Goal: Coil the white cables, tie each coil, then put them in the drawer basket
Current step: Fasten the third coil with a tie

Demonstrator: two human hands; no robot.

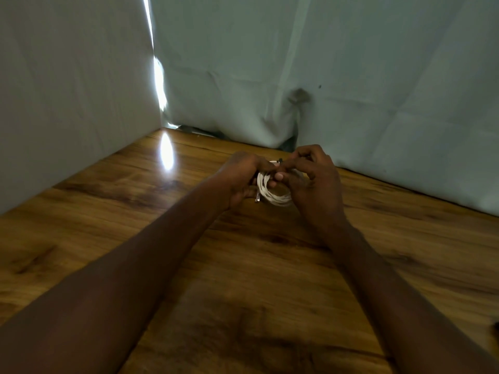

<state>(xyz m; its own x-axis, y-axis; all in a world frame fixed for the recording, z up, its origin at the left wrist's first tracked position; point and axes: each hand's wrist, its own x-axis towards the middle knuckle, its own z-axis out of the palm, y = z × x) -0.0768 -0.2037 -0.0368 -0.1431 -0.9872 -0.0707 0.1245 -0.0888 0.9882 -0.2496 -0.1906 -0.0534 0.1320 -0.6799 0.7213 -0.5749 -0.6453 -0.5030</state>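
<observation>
A white cable point(272, 194) wound into a small coil is held above the wooden table point(243, 265), near its far side. My left hand point(240, 176) grips the coil's left side, thumb pressed on the loops. My right hand point(314, 179) holds the right side, with its fingers pinched at the top of the coil around a small dark tie point(280, 160). A metal plug end point(257, 197) sticks out below my left hand. The drawer basket is not in view.
Pale cloth walls point(351, 76) stand close behind and to the left of the table. A bright strip of light point(159, 85) comes through the corner gap and glares on the wood. A small dark object point(496, 327) sits at the right edge.
</observation>
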